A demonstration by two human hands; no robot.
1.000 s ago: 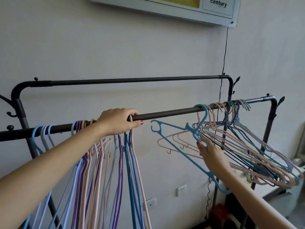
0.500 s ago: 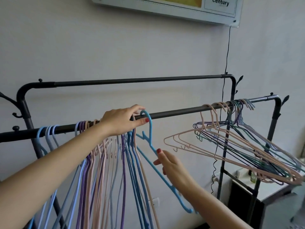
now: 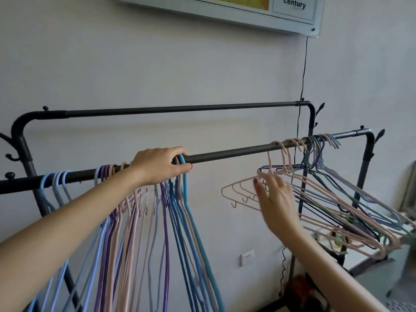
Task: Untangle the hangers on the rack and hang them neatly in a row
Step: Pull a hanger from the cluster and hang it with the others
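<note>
A black rack has a front rail (image 3: 231,153) and a higher back rail (image 3: 180,108). Several blue, purple and pink hangers (image 3: 135,221) hang straight in a row on the front rail's left part. My left hand (image 3: 161,164) grips the rail at the right end of that row, beside a bright blue hanger (image 3: 185,188) hooked there. A tangled bunch of hangers (image 3: 337,199) slants off the rail's right end. My right hand (image 3: 275,199) is open with fingers spread, in front of the bunch's pink hangers (image 3: 238,188); it holds nothing.
Bare rail runs between the row and the bunch. A black cable (image 3: 302,75) drops down the wall from a framed board (image 3: 225,10). A wall socket (image 3: 247,257) sits low. A white surface (image 3: 371,266) lies under the bunch. Coat hooks (image 3: 9,156) stick out at the rack's left.
My right hand carried the bright blue hanger from the bunch to the row, hooked it beside my left hand, let go and moved back right to the pink hangers.
</note>
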